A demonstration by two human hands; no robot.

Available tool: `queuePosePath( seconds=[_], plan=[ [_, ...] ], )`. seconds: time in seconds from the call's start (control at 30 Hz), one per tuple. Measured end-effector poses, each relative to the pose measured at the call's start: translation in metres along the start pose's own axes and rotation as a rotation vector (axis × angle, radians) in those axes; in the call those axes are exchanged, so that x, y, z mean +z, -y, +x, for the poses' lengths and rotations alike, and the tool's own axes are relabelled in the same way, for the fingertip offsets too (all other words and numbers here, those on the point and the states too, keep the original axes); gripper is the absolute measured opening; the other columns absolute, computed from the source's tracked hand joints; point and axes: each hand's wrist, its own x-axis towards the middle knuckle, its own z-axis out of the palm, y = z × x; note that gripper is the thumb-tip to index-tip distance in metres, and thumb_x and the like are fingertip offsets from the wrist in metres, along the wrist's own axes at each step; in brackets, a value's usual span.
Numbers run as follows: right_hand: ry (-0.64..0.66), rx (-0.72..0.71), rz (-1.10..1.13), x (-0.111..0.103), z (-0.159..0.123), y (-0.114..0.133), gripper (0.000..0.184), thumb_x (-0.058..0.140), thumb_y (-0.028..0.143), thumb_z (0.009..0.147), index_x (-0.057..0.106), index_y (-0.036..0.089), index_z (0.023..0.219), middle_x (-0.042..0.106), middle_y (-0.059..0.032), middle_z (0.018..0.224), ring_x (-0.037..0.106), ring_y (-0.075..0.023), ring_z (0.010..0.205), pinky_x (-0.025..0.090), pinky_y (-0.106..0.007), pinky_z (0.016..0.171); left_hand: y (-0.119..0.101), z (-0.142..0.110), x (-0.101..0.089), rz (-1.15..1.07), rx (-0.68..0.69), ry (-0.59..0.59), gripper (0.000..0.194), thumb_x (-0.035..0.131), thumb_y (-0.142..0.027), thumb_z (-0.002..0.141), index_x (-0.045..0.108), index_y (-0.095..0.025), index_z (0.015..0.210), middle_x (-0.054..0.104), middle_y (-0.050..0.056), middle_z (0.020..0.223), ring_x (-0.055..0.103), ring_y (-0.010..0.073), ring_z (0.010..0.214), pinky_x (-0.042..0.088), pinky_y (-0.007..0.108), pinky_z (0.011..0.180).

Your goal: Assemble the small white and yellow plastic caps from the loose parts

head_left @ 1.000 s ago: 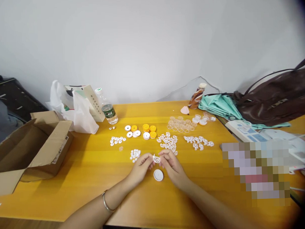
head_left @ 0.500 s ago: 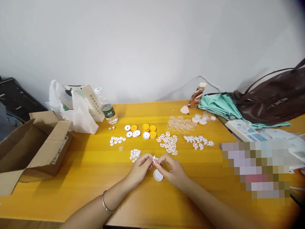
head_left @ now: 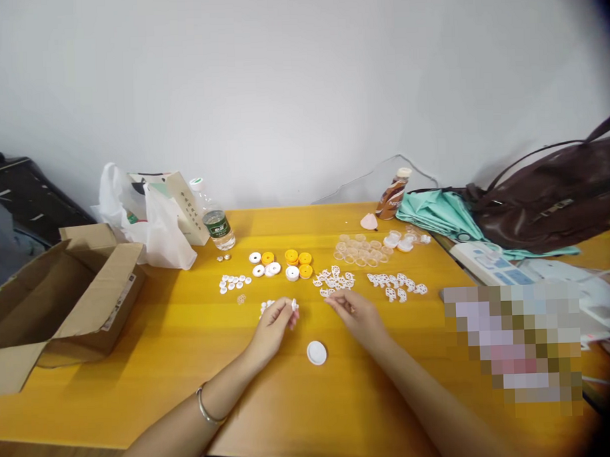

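Between the thumb and fingers of my left hand (head_left: pixel 272 326) is a small white plastic part (head_left: pixel 294 305), held up over the table. Its exact shape is too small to tell. My right hand (head_left: pixel 357 315) reaches to the near edge of a pile of white openwork plastic pieces (head_left: pixel 335 278), thumb and forefinger close together; what is between their tips cannot be made out. A round white lid-like disc (head_left: pixel 317 353) lies on the table below and between both hands. Small white round caps (head_left: pixel 264 306) are partly hidden behind my left hand.
White and yellow rings (head_left: pixel 292 273), white discs (head_left: pixel 230 283), clear rings (head_left: pixel 364 248) and more openwork pieces (head_left: pixel 397 279) are spread behind my hands. An open cardboard box (head_left: pixel 95 316) and water bottle (head_left: pixel 219 228) stand left; a brown bag (head_left: pixel 538 194) and teal umbrella (head_left: pixel 437 214) lie right.
My hands have moved apart from their meeting point above the white disc. The left went left and up with the small white part; the right went up and right to the openwork pile.
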Motion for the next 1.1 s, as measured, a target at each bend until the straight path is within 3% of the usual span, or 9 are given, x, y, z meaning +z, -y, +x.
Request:
queuePosePath(
  seconds=[0.17,0.4,0.53,0.73,0.9,1.1],
  plan=[
    [0.014,-0.068,-0.197,-0.001,0.016,-0.019,0.023,0.047,0.032,0.089,0.064,0.022,0.078,0.063,-0.0043,0.074,0.056,-0.0189,0.072,0.042,-0.031,0.067,0.005,-0.001,0.005,-0.024,-0.033,0.014,0.037,0.044,-0.049,0.084,0.049,-0.016,0.069,0.046,-0.002,0.061,0.042,0.0102,0.057,0.033,0.022,0.057],
    [0.031,-0.027,-0.285,0.005,0.017,-0.025,0.021,0.05,0.034,0.088,0.067,0.023,0.08,0.062,-0.0036,0.076,0.056,-0.0193,0.077,0.039,-0.032,0.072,0.006,-0.002,0.004,0.011,-0.02,0.06,0.036,0.044,-0.049,0.083,0.051,-0.016,0.069,0.047,-0.002,0.061,0.044,0.0109,0.058,0.035,0.022,0.058],
    [0.014,-0.047,-0.148,0.003,0.016,-0.019,0.017,0.056,0.036,0.084,0.066,0.022,0.087,0.062,-0.0039,0.079,0.056,-0.0189,0.076,0.041,-0.033,0.071,0.008,-0.002,0.005,0.014,-0.039,0.111,0.037,0.044,-0.049,0.084,0.051,-0.015,0.068,0.048,-0.001,0.062,0.045,0.011,0.059,0.035,0.022,0.058],
    [0.166,-0.091,0.264,0.003,0.001,0.021,0.021,0.06,0.032,0.083,0.063,0.024,0.102,0.062,-0.0039,0.087,0.058,-0.017,0.081,0.047,-0.031,0.074,0.007,-0.004,0.008,0.004,-0.062,0.194,0.039,0.045,-0.05,0.083,0.051,-0.015,0.066,0.049,-0.001,0.06,0.045,0.0104,0.056,0.036,0.023,0.057],
    [0.214,-0.045,0.381,0.001,-0.005,0.039,0.008,0.058,0.028,0.084,0.064,0.022,0.083,0.062,-0.0025,0.082,0.059,-0.0152,0.079,0.046,-0.03,0.074,0.005,-0.008,0.01,0.001,-0.076,0.262,0.041,0.045,-0.051,0.082,0.052,-0.015,0.066,0.049,-0.001,0.058,0.045,0.0101,0.055,0.035,0.023,0.056],
    [0.15,0.02,0.443,0.003,-0.003,0.033,0.013,0.06,0.032,0.08,0.058,0.02,0.074,0.062,-0.0016,0.075,0.058,-0.0152,0.074,0.047,-0.029,0.071,0.005,-0.008,0.01,0.009,-0.078,0.291,0.041,0.045,-0.051,0.084,0.055,-0.014,0.069,0.05,0.0,0.06,0.046,0.0102,0.057,0.036,0.022,0.058]
  ],
)
